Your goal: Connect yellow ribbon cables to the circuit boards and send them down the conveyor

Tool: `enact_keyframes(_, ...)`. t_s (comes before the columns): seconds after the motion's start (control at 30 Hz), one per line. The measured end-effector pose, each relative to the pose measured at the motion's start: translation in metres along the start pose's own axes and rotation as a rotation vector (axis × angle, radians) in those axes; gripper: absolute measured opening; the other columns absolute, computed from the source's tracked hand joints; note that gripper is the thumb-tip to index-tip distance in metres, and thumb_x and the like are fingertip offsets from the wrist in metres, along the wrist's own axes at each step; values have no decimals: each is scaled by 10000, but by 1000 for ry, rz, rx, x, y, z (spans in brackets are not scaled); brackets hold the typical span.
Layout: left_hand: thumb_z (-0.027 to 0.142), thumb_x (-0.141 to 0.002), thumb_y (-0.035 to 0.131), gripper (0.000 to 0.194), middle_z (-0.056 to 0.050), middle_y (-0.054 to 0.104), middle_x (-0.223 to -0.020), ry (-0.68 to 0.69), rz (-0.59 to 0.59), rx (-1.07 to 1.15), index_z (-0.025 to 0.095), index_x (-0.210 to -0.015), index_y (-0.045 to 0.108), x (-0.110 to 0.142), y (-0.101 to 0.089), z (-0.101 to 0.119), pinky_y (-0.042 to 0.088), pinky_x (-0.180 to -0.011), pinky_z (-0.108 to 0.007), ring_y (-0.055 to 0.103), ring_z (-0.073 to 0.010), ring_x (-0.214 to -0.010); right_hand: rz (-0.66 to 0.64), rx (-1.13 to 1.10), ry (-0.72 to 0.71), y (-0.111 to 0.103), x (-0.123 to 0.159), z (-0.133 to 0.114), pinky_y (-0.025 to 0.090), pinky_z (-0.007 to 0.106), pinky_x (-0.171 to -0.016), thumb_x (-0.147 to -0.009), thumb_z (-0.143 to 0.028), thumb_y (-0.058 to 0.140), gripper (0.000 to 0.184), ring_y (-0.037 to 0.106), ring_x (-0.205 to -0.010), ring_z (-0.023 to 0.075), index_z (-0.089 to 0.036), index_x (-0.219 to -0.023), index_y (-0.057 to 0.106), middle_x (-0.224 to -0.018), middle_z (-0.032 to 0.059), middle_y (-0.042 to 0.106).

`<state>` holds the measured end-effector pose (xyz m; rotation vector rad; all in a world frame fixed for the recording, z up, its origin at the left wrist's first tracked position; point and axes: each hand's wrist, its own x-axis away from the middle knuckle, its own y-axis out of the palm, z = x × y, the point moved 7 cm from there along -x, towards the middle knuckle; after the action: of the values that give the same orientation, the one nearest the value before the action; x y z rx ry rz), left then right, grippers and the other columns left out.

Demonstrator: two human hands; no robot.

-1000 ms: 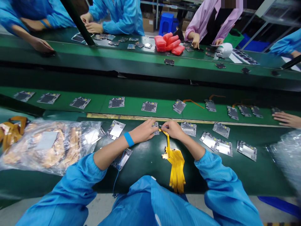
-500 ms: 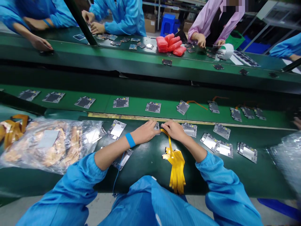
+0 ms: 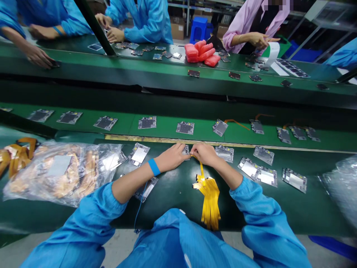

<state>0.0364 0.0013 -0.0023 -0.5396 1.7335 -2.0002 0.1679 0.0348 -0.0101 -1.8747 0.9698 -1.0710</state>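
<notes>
My left hand, with a blue band at the wrist, holds a small circuit board against the bench near its back edge. Most of that board is hidden under the fingers. Beside it, my right hand is closed in a pinch on the end of a yellow flex cable at the board's right edge. The pinched tip is covered by the fingertips. Below lies a fanned bundle of yellow flex cables, which the held cable's lower end overlaps.
A clear plastic bag of flex cables lies at left. Several circuit boards rest on the bench at both sides. Behind runs a green conveyor carrying spaced boards. Co-workers sit beyond, near red bubble-wrap packs. Bubble wrap stands at right.
Boards on the near conveyor have shifted right; those on the far belt went left. My hands stay at the board, fingers moving slightly. A co-worker in pink raised a hand.
</notes>
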Motion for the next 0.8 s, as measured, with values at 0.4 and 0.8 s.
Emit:
enact_keyframes(0.4,244,-835,645,369,-171,587,-1183,-154,-61,-6,163,-1194,618,7,-11,-18,463,-918,-438,545,-328,-1076,304,-337,-21,-7,33,29,428,292,-747,-1025,-325,504,212,675,-878,216,-218,-968,678,-950,56,744)
enact_keyframes(0.8,416,-944,612,477,-201,558,-1282,-560,200,9,116,-1315,589,-34,-56,-115,477,-988,-482,543,-363,-1182,436,-526,-36,-13,87,47,429,293,-675,-1021,-440,482,287,592,-713,178,-213,-912,621,-822,34,671)
